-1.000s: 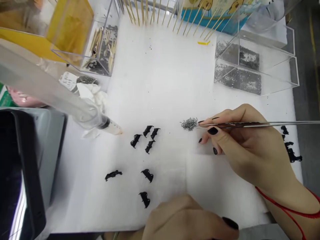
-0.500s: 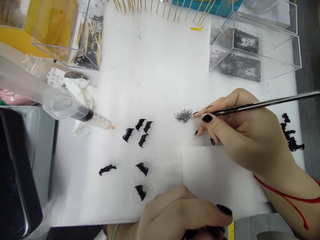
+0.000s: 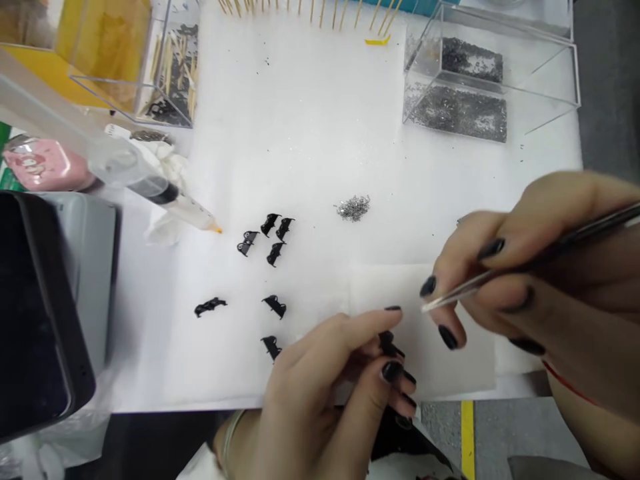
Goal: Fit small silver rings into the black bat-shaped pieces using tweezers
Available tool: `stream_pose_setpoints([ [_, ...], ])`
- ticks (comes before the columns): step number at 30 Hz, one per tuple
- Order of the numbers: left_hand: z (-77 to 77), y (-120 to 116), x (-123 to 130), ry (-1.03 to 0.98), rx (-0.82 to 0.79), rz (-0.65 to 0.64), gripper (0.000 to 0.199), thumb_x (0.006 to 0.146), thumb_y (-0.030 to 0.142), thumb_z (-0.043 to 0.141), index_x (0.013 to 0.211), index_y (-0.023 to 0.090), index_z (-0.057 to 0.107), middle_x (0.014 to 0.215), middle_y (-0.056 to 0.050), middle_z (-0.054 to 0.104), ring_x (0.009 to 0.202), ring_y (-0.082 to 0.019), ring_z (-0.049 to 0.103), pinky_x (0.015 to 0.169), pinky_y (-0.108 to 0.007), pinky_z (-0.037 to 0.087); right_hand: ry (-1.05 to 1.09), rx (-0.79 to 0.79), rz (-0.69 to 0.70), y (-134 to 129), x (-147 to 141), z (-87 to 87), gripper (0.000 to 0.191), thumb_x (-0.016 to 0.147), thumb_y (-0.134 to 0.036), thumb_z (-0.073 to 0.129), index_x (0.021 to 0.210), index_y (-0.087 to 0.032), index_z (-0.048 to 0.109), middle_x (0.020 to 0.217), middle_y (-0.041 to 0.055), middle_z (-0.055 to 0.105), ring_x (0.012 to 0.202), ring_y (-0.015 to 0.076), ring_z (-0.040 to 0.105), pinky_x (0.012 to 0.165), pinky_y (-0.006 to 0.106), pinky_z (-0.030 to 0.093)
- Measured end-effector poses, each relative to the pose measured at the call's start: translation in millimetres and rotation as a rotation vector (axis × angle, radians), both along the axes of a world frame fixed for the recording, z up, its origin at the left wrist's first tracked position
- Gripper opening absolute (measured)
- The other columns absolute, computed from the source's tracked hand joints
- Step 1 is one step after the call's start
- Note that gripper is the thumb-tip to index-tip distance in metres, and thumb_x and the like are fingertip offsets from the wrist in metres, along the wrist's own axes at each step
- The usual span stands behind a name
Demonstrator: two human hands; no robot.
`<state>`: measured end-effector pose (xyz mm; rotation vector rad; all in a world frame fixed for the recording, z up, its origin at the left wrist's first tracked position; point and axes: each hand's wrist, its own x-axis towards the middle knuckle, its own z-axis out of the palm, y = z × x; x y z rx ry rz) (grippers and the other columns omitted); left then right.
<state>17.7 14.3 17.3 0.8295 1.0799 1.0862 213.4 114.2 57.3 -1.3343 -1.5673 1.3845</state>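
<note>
My right hand [image 3: 540, 267] is closed round a pair of slim metal tweezers [image 3: 460, 290], their tips pointing left towards my other hand. Whether the tips carry anything is too small to tell. At the table's front edge, my left hand [image 3: 330, 393] pinches a small black piece [image 3: 389, 343], partly hidden by the fingers. It resembles the black bat-shaped pieces [image 3: 275, 253] lying on the white mat [image 3: 320, 167], several of them left of centre. Further back lies a little heap of tiny shiny bits [image 3: 354, 208].
A syringe with an orange tip [image 3: 190, 210] slants in from the left. Beside it are a dark phone [image 3: 35, 313] and a pink case [image 3: 47, 163]. Clear boxes stand back left [image 3: 133, 100] and back right [image 3: 540, 87]. Wooden sticks [image 3: 323, 12] line the far edge.
My right hand has drawn the tweezers away from the heap, towards me and rightwards. My left hand has risen and turned, showing the black piece in its fingers. The view has shifted slightly.
</note>
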Motion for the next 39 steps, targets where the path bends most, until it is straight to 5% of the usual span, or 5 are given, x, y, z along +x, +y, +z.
stream_pose_setpoints([
  [3,1.5,2.6,-1.1,-0.037,-0.080,-0.018,0.044,0.110,0.010,0.064,0.137,0.040,0.080,0.100,-0.002,0.077,0.077,-0.017,0.086,0.074,-0.021,0.073,0.220,-0.110,0.108,-12.3,6.0,-8.0,0.022,0.101,-0.011,0.074,0.096,-0.031,0.065,0.087,-0.0076,0.081,0.064,0.0087,0.078,0.056,0.015,0.064],
  [9,3.0,7.5,5.9,-0.065,-0.100,0.038,0.035,0.109,0.009,0.067,0.126,0.035,0.083,0.091,0.003,0.083,0.073,-0.014,0.085,0.072,-0.018,0.072,0.078,0.008,0.103,-20.1,1.9,-19.8,0.023,0.100,-0.012,0.070,0.095,-0.032,0.060,0.080,-0.0107,0.080,0.072,0.0055,0.080,0.065,0.007,0.062],
  [28,3.3,8.0,7.0,0.015,-0.114,0.040,0.029,0.108,0.009,0.070,0.119,0.034,0.082,0.090,0.007,0.087,0.072,-0.012,0.085,0.071,-0.012,0.071,-0.096,0.178,0.116,-26.9,2.1,-26.3,0.017,0.101,-0.017,0.065,0.095,-0.032,0.060,0.087,-0.0058,0.083,0.072,0.0157,0.083,0.053,0.022,0.062],
  [39,5.4,10.1,5.9,0.070,-0.058,0.050,0.032,0.106,0.004,0.069,0.118,0.030,0.082,0.087,0.006,0.086,0.068,-0.013,0.085,0.068,-0.014,0.071,-0.122,0.233,0.116,-26.8,4.2,-25.4,0.014,0.103,-0.022,0.065,0.092,-0.030,0.064,0.085,-0.0028,0.081,0.076,0.0164,0.083,0.056,0.021,0.064],
])
